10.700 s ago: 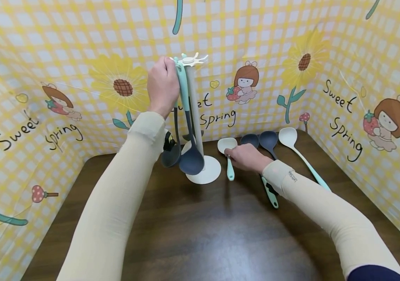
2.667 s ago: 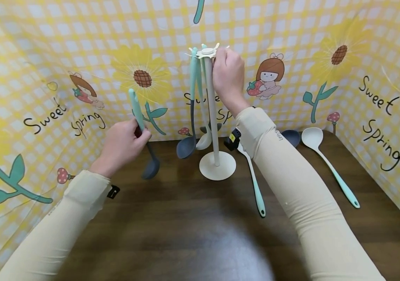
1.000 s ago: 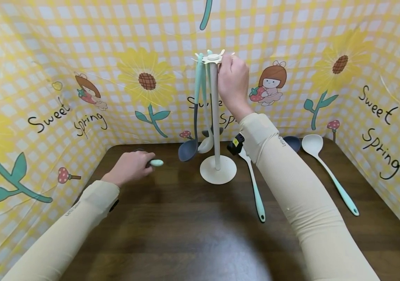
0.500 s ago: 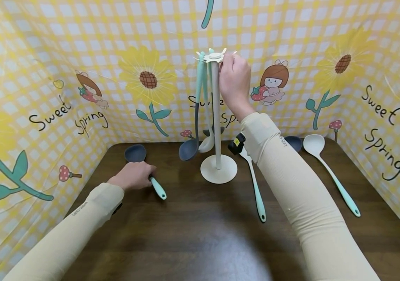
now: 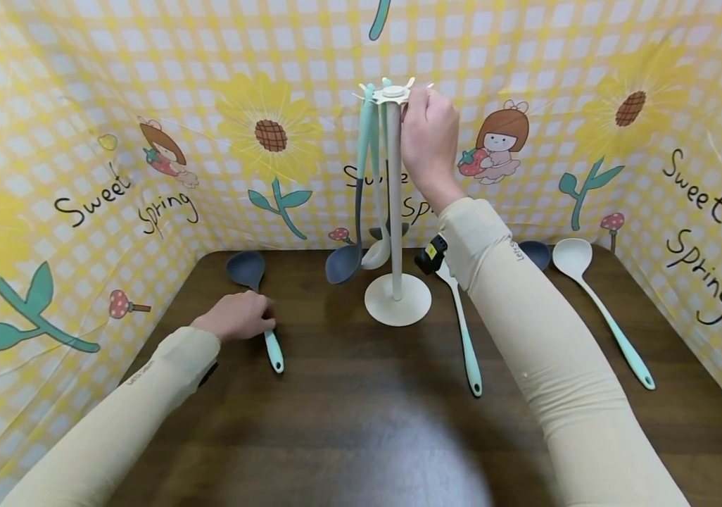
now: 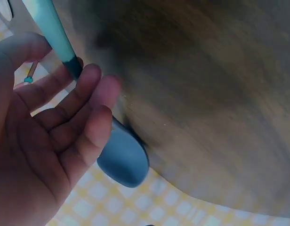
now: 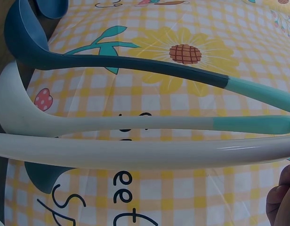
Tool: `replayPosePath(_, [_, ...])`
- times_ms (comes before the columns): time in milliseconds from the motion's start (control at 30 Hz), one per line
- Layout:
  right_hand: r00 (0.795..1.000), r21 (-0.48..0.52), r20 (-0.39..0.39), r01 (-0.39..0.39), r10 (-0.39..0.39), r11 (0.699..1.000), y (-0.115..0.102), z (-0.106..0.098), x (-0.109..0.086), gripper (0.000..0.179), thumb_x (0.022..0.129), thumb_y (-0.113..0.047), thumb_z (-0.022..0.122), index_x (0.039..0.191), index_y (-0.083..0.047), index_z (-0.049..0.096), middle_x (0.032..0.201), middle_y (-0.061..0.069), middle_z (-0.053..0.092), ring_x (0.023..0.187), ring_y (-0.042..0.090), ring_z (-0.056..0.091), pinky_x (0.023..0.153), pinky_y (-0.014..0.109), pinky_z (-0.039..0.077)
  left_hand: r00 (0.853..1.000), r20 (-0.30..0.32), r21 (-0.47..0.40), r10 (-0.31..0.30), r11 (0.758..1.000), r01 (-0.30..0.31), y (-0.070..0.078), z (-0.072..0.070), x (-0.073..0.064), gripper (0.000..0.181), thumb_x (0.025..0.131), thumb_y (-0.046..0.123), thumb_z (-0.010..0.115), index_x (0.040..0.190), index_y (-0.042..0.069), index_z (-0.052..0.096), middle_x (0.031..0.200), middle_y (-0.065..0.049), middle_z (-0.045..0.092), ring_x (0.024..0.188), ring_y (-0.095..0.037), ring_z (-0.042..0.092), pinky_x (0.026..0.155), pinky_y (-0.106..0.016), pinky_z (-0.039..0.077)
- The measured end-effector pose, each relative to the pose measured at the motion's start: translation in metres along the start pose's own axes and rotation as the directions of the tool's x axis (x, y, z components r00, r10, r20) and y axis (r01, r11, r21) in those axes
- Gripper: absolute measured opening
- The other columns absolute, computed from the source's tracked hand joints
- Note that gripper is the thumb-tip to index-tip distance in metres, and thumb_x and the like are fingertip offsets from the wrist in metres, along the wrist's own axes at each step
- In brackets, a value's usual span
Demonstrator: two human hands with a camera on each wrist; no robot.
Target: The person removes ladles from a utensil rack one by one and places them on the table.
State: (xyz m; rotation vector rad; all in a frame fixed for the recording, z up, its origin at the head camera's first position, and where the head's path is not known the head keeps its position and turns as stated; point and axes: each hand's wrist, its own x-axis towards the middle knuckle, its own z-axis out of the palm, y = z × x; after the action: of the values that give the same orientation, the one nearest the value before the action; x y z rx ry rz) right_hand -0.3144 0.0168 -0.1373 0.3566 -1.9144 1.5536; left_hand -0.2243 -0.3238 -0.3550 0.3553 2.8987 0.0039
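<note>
A dark-grey ladle with a mint handle (image 5: 275,352) lies on the table at the left, its bowl (image 5: 245,269) toward the back. Over its handle is my left hand (image 5: 237,317). In the left wrist view, thumb and fingers stand loosely apart on either side of the handle (image 6: 53,30). My right hand (image 5: 431,137) grips the top of a white utensil stand (image 5: 396,211), just right of its pole. From the stand's hooks hang a dark ladle (image 5: 343,264), a white ladle (image 5: 376,254) and another dark utensil partly hidden behind the pole.
Right of the stand's round base (image 5: 397,313) lies a white utensil with a mint handle (image 5: 471,366), its head hidden by my right wrist. Farther right are a dark bowl (image 5: 537,255) and a white ladle (image 5: 572,257). Checked cloth (image 5: 310,42) encloses the table's back and sides.
The left hand brought the dark ladle down from upright to lying on the table, then its handle swung left and the fingers loosened. My right hand, earlier at the utensils, stays on the stand.
</note>
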Motion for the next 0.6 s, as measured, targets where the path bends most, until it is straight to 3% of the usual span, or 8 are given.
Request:
replayPosePath(233, [1.000,0.011,-0.001,0.006,-0.006,1.000,0.001,0.001,0.001,0.045,0.106,-0.023,0.036,0.063,-0.013,0.044,0.055,-0.003,0.041,0.052,0.013,0.041,0.052,0.027,0.031,0.999,0.016,-0.103,-0.046,0.994,0.047,-0.018,0.001,-0.004,0.010,0.093,0.024,0.065,0.091,0.015,0.070,0.084,0.000,0.066,0.070,-0.016,0.057,0.064,-0.034,0.046])
replayPosePath(433, [1.000,0.021,0.001,0.005,-0.005,1.000,0.000,0.000,0.001,0.045,0.106,-0.023,0.035,0.063,-0.013,0.044,0.055,-0.003,0.041,0.052,0.013,0.040,0.052,0.027,0.031,0.999,0.026,-0.199,-0.034,0.979,0.039,-0.036,0.003,-0.013,0.008,0.092,0.014,0.062,0.094,0.012,0.070,0.089,-0.003,0.067,0.074,-0.016,0.057,0.065,-0.032,0.046])
replayPosePath(600, [1.000,0.018,-0.003,0.003,-0.003,1.000,0.000,0.000,0.001,0.045,0.106,-0.023,0.035,0.063,-0.013,0.044,0.055,-0.004,0.041,0.052,0.013,0.041,0.053,0.027,0.032,0.995,0.073,-0.262,-0.064,0.962,0.081,-0.049,0.005,-0.019,0.013,0.093,0.010,0.059,0.103,0.008,0.068,0.100,-0.010,0.067,0.074,-0.016,0.060,0.061,-0.030,0.050])
